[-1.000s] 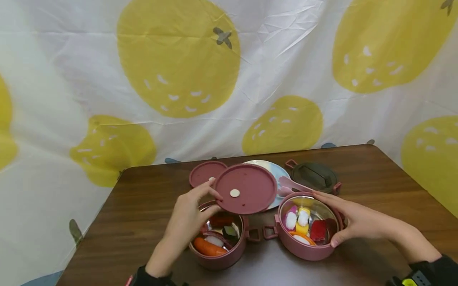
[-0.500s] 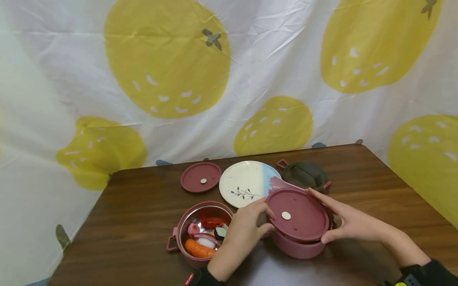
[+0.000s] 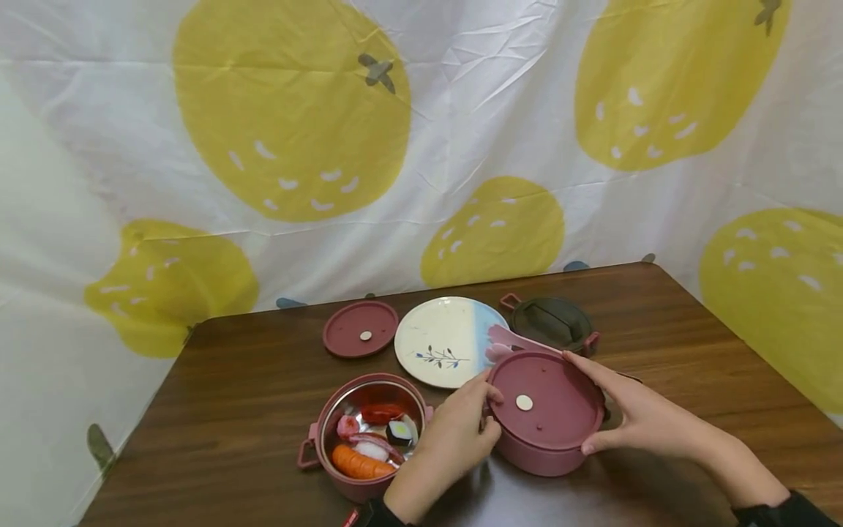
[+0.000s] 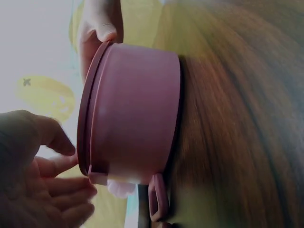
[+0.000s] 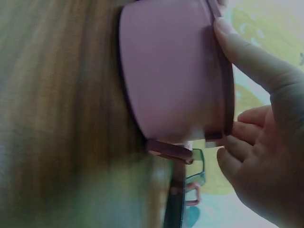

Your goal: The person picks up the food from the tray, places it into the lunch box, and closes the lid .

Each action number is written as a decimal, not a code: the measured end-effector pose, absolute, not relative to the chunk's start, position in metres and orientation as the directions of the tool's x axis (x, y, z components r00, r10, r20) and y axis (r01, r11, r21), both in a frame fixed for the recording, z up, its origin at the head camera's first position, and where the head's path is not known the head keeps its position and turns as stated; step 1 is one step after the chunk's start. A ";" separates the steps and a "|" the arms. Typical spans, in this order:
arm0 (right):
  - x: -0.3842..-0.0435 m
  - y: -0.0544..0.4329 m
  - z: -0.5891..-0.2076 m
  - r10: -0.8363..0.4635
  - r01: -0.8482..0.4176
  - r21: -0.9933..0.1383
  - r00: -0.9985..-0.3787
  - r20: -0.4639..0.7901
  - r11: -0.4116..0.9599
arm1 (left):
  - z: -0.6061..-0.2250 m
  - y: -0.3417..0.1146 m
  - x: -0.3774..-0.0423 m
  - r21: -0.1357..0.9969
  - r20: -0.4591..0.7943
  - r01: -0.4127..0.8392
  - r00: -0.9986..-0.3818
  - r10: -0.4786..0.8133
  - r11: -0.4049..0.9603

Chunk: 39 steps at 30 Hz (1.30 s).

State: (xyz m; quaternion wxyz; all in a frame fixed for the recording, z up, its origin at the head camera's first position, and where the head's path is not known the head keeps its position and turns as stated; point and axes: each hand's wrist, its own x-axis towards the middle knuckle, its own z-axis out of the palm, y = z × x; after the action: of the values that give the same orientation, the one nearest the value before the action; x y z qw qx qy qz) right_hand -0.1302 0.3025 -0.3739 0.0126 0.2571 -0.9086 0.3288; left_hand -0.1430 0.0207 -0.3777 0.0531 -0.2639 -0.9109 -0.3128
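A dark pink lid lies on the right-hand pink pot, covering what is inside. My left hand touches the lid's left edge with its fingertips; in the left wrist view those fingers are loosely bent beside the rim. From the other side my right hand spans the lid's rim, thumb at the front and fingers toward the back. The right wrist view has that thumb on the rim.
A second pot stands uncovered at left, holding several toy foods, including an orange sausage-like piece. Behind are a smaller pink lid, a patterned plate, pink utensils and a dark-topped pan.
My left hand has carried the lid rightward from above the left pot onto the right pot, and the lid has settled down. My right hand has stayed at that pot. The head view has shifted slightly right.
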 end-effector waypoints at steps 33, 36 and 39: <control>-0.158 0.254 -0.392 -0.442 -0.528 -0.165 -0.814 0.376 0.833 | -0.379 0.072 -0.146 -0.004 0.126 0.365 -0.923 0.363 0.931; -0.158 0.256 -0.395 -0.441 -0.530 -0.186 -0.818 0.371 0.827 | -0.378 0.072 -0.146 -0.015 0.085 0.366 -0.927 0.366 0.930; -0.156 0.256 -0.400 -0.444 -0.535 -0.189 -0.815 0.373 0.823 | -0.383 0.070 -0.145 0.019 0.051 0.379 -0.924 0.378 0.925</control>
State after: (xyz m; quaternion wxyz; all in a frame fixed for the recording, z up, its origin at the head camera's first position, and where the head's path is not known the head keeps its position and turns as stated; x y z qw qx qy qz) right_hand -0.1563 0.2565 -0.3997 0.1583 0.2602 -0.9416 0.1440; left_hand -0.1452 0.0701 -0.3826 0.0233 -0.1930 -0.9808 -0.0141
